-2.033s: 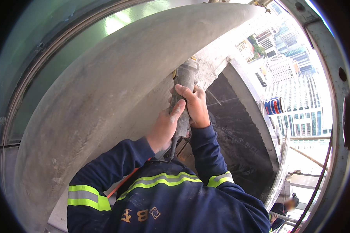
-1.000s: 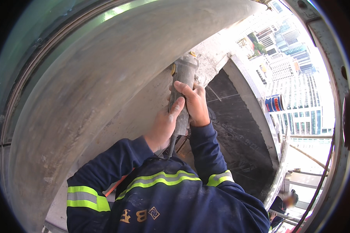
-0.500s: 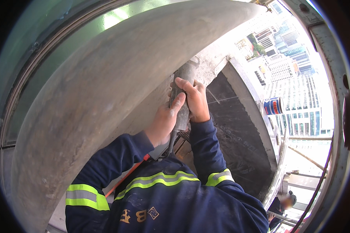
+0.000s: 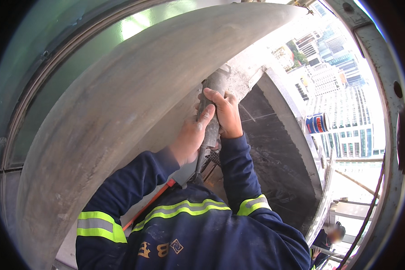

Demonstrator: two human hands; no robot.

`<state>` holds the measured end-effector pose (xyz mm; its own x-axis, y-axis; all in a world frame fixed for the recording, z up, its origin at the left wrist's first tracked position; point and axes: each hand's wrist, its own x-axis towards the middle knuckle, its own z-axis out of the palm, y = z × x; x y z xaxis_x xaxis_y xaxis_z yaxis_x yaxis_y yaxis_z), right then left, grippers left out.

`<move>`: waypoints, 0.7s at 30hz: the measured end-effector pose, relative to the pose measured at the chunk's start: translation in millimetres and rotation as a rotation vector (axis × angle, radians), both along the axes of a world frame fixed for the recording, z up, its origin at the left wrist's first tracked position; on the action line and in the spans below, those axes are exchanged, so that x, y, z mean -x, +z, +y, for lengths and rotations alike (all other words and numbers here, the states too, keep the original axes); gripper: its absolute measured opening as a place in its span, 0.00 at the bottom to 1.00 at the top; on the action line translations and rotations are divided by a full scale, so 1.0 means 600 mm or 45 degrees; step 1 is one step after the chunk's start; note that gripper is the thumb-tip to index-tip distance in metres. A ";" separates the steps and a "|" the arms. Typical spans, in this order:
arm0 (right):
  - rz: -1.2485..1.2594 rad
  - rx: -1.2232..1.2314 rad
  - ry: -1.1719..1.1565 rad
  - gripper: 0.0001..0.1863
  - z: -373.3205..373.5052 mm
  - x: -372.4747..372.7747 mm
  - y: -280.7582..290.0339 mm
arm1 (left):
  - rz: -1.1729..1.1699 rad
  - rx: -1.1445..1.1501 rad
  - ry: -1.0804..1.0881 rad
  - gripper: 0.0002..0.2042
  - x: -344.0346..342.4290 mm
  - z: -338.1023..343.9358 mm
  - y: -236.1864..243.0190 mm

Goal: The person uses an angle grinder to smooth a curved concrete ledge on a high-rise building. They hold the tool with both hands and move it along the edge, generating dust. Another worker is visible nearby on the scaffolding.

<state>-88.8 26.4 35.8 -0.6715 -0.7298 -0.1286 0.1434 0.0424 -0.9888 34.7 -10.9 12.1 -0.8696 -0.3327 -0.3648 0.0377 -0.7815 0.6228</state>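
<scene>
Both my hands grip a grey, dust-covered angle grinder (image 4: 218, 83), its long body running up and away from me. My left hand (image 4: 190, 138) wraps the lower body from the left, thumb pointing up. Higher up, on the right side, my right hand (image 4: 228, 113) closes round it with its thumb across the top. A dark cord (image 4: 200, 164) leaves the tool's near end toward my waist. The tool's far end lies against or close to a pale concrete surface (image 4: 249, 67); its working face is hidden, so contact cannot be told.
A large curved grey panel (image 4: 121, 99) arches over the left. At the right are a dark recess (image 4: 274, 157) with a raised rim, a blue tin (image 4: 317, 123) and a rusty metal frame (image 4: 377, 58). City buildings lie far below; another person (image 4: 324, 243) is at lower right.
The view has shifted slightly, and the curved panel sits a little lower and further right in it. Both hands keep the same grip on the angle grinder.
</scene>
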 end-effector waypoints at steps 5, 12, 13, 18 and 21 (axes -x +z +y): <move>0.085 -0.086 0.032 0.15 0.019 -0.013 -0.011 | -0.053 0.003 0.033 0.26 -0.022 0.019 0.018; 0.086 -0.088 0.026 0.15 0.032 -0.041 -0.003 | -0.044 0.038 0.002 0.29 -0.053 0.031 0.021; 0.061 -0.073 0.028 0.15 0.033 -0.047 0.000 | -0.047 0.022 0.005 0.29 -0.056 0.033 0.023; 0.019 -0.070 0.044 0.16 0.039 -0.060 0.001 | -0.055 -0.008 0.006 0.29 -0.070 0.039 0.021; -0.024 -0.050 0.024 0.16 0.041 -0.071 0.010 | -0.065 0.006 0.015 0.29 -0.073 0.042 0.016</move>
<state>-46.1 50.8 41.5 -0.6549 -0.7362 -0.1703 0.1610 0.0843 -0.9833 78.7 14.4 22.0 -0.8457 -0.3448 -0.4072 0.0151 -0.7782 0.6278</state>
